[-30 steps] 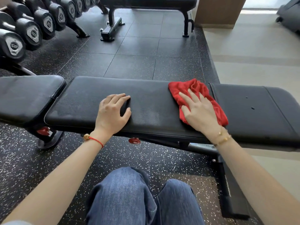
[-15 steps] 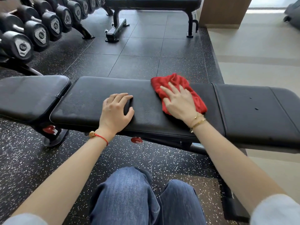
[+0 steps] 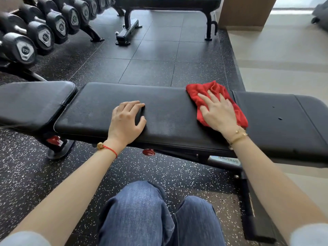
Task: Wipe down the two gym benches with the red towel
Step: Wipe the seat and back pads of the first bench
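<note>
Black vinyl padding is seen across the near bench (image 3: 168, 110), which runs the full width of the view and is split by seams into three pads. At far left, a rack of dumbbells (image 3: 44, 36) is noted on the speckled rubber floor (image 3: 156, 55).

Left of centre, the left hand (image 3: 126, 119) is laid on the middle pad, fingers loosely curled and nothing held; it is judged to serve as a brace.

Right of centre, the red towel (image 3: 215, 89) is bunched at the right end of the middle pad, just beside the seam. It is pressed down by the right hand (image 3: 218, 112), palm flat and fingers spread; no pinch is made, the cloth is only trapped under the palm. Towel edges show beyond the fingertips and along the right side of the hand, so the hand is roughly centred on it.

Step in hand, as judged: wiping the middle pad. For good coverage, even palm pressure is advised, with overlapping strokes carried to both pad edges and into the seams. A flatter, unfolded towel would cover more per stroke. Faint dull patches are visible mid-pad and should be passed over.

At upper centre, the far bench (image 3: 168, 1) is seen well apart; it appears not yet reached.
</note>
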A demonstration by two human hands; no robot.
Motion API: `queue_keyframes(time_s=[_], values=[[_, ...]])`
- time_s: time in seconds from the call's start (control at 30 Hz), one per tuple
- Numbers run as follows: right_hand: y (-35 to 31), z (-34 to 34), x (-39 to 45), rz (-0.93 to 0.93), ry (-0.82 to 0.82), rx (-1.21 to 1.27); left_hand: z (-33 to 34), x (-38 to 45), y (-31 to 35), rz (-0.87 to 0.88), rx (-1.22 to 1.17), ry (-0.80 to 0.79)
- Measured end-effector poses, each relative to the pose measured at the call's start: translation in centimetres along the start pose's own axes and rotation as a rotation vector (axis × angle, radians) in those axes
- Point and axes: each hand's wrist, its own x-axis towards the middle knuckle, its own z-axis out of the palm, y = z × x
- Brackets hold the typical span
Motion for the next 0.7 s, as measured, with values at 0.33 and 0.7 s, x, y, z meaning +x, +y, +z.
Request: queue_keyframes(time_s=[0.33, 0.7], values=[[-10.3, 2.1, -5.3, -0.243, -0.008, 0.071, -0.5, 0.0, 0.4, -0.013, -0.025, 0.008], [-3.9, 0.8, -0.8, 0.068, 0.039, 0.022, -0.5, 0.0, 0.3, -0.020, -0.026, 0.006]])
